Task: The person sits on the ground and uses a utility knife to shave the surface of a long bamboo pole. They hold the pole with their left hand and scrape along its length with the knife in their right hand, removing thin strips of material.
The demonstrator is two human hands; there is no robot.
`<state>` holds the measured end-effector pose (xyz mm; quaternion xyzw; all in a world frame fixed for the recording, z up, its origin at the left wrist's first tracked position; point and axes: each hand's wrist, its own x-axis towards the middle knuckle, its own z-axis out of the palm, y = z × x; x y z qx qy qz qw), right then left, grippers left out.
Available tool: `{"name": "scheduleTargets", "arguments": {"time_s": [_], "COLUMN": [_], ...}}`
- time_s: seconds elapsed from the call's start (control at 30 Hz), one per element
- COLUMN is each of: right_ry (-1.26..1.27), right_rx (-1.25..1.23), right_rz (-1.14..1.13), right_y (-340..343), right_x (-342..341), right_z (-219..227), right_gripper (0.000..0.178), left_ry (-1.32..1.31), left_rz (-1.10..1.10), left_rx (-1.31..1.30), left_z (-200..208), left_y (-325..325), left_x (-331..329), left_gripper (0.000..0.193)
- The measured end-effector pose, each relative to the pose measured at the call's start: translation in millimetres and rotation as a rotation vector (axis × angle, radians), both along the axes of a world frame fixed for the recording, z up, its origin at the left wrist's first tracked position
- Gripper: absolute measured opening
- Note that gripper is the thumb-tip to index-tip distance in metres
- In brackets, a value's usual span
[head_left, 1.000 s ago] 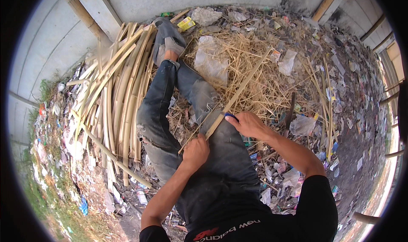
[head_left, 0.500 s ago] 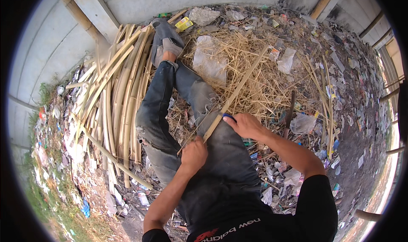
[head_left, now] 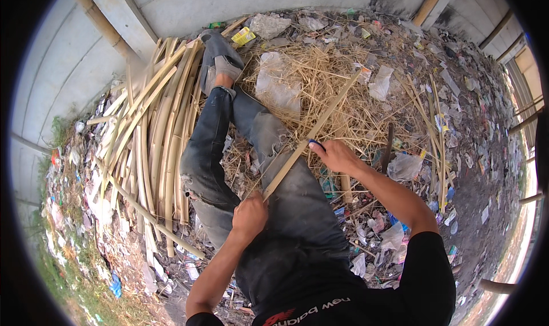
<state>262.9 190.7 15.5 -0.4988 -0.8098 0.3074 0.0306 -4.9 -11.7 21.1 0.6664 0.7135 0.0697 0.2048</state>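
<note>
A long, flat bamboo strip slants across my thigh, from near my lap up over the straw. My left hand is closed around its near end, and a thin sliver also shows at these fingers. Farther up the strip, my right hand is closed on a small blue-handled tool that touches the strip's right edge. The tool's blade is too small to make out. My legs in worn jeans stretch ahead, one of them under the strip.
Many split bamboo strips lie piled to my left, with a longer pole across their near end. Straw-like shavings cover the ground ahead. Thin strips lie at the right among scattered litter. A grey wall stands behind.
My left hand has drawn slightly back toward me and left, with the strip's near end. The right hand with the blue-handled tool has shifted slightly right and away from me.
</note>
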Motion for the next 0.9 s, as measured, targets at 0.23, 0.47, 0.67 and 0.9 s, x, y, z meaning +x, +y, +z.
{"name": "scheduleTargets", "arguments": {"time_s": [0.23,0.47,0.67,0.9], "right_ry": [0.067,0.002,-0.002,0.092], "right_rx": [0.014,0.038,-0.020,0.022], "right_rz": [-0.006,0.115,-0.190,0.098], "right_y": [-21,-44,13,-62], "right_x": [-13,-13,24,-16], "right_z": [-5,-4,-14,-8], "right_gripper": [0.078,0.079,0.079,0.075], "left_ry": [0.052,0.072,0.131,0.088], "left_rz": [0.044,0.023,0.026,-0.005], "left_rx": [-0.114,-0.089,-0.147,-0.091], "left_z": [10,4,25,20], "left_y": [-33,-40,-73,-76], "left_x": [-26,-34,-64,-76], "left_gripper": [0.031,0.027,0.023,0.020]}}
